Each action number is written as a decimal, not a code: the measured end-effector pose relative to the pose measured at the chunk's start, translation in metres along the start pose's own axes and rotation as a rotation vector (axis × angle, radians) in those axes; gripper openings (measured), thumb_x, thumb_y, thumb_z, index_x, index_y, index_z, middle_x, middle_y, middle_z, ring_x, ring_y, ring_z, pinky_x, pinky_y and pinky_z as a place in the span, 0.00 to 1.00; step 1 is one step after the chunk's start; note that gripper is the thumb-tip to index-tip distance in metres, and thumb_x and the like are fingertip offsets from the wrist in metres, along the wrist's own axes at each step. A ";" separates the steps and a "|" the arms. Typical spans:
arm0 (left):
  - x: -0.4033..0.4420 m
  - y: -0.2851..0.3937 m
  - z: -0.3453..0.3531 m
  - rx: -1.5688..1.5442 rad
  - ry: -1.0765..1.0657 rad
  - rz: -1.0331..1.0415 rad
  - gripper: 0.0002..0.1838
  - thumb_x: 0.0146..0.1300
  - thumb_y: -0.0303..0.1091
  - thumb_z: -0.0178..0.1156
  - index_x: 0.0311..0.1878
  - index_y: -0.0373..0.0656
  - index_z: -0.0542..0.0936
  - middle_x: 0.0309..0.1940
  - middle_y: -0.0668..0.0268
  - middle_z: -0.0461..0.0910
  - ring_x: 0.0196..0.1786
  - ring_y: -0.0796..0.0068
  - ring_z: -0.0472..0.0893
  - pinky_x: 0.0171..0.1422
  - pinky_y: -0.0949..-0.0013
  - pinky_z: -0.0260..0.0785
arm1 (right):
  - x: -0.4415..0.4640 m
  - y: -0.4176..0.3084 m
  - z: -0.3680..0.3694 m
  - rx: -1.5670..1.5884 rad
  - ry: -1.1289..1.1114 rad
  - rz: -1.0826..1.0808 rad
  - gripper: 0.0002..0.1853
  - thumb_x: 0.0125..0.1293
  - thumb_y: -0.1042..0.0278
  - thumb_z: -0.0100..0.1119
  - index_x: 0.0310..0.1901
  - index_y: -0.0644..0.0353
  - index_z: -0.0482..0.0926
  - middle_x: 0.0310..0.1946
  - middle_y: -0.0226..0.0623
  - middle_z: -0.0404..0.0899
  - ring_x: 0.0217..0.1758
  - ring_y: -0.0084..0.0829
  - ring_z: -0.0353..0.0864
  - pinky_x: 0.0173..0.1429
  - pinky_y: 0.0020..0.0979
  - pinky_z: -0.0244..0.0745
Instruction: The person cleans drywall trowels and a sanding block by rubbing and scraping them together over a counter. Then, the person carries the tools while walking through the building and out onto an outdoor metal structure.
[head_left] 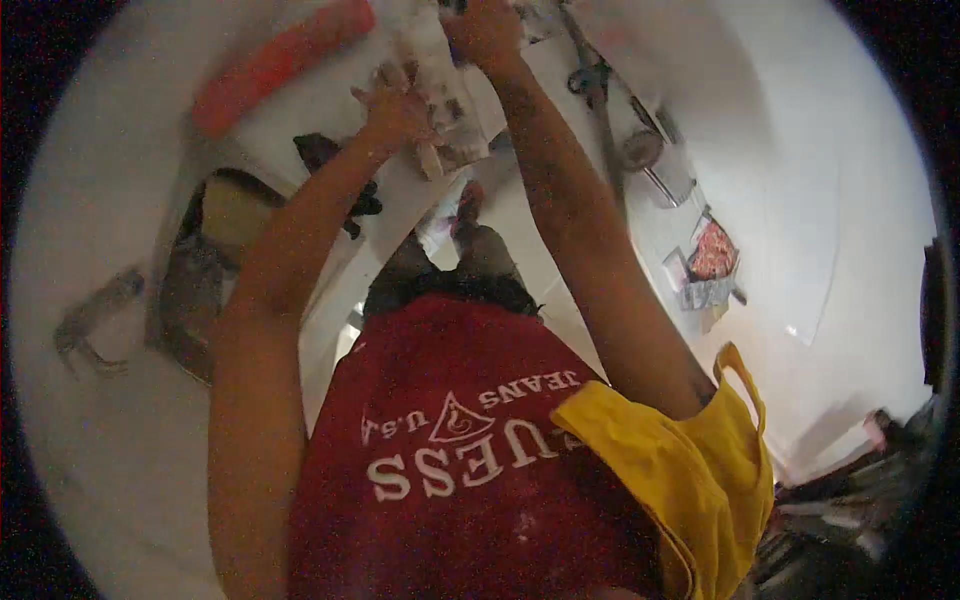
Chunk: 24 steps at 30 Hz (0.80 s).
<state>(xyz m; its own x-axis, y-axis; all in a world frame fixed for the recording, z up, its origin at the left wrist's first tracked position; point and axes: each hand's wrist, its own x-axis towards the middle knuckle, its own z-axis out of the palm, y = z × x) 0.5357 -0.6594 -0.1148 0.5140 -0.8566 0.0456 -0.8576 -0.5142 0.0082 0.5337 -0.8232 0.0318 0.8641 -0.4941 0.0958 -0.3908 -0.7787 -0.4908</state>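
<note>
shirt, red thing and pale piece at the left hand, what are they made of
Shirt: matte fabric, perhaps cotton, draping over the body. Red thing: maybe plastic or foam, smooth-looking, evenly coloured, but blurred. Pale piece at the left hand: possibly wood or card, dull with dark marks; too blurred to settle.

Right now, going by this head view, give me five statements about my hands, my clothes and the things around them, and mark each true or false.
1. The shirt is dark red with white lettering. True.
2. The right hand is at the bottom edge of the picture. False: the right hand is at the top edge.
3. The left hand is at a pale, stained piece. True.
4. The long red object lies to the right of both hands. False: the long red object lies to the left of both hands.
5. A long sleeve covers the left forearm. False: the left forearm is bare.
</note>
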 end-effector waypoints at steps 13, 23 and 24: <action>0.039 -0.002 -0.078 -0.225 -0.251 -0.475 0.39 0.43 0.54 0.65 0.60 0.46 0.70 0.59 0.57 0.69 0.63 0.48 0.64 0.54 0.46 0.67 | -0.529 0.235 -0.055 -0.229 -0.600 0.961 0.25 0.62 0.52 0.49 0.58 0.55 0.70 0.54 0.41 0.75 0.53 0.42 0.75 0.57 0.42 0.70; 0.065 -0.048 -0.101 -0.330 -0.532 0.164 0.24 0.51 0.48 0.62 0.50 0.47 0.78 0.43 0.60 0.80 0.49 0.62 0.78 0.50 0.58 0.71 | -0.638 0.277 0.048 0.284 -0.475 1.018 0.22 0.64 0.53 0.49 0.54 0.57 0.73 0.45 0.43 0.80 0.47 0.41 0.79 0.51 0.35 0.75; 0.058 -0.043 -0.134 -0.535 -0.494 0.021 0.22 0.51 0.47 0.62 0.48 0.48 0.78 0.42 0.61 0.80 0.48 0.62 0.78 0.50 0.58 0.71 | -0.637 0.280 0.056 0.355 -0.447 1.023 0.22 0.64 0.54 0.48 0.54 0.58 0.73 0.45 0.44 0.80 0.47 0.41 0.79 0.50 0.35 0.75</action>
<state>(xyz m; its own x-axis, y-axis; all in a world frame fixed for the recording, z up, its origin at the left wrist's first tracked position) 0.5999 -0.6814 0.0210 0.3362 -0.8506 -0.4043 -0.6931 -0.5141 0.5053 -0.1088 -0.7046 -0.2154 0.2600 -0.5932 -0.7619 -0.9191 0.0900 -0.3836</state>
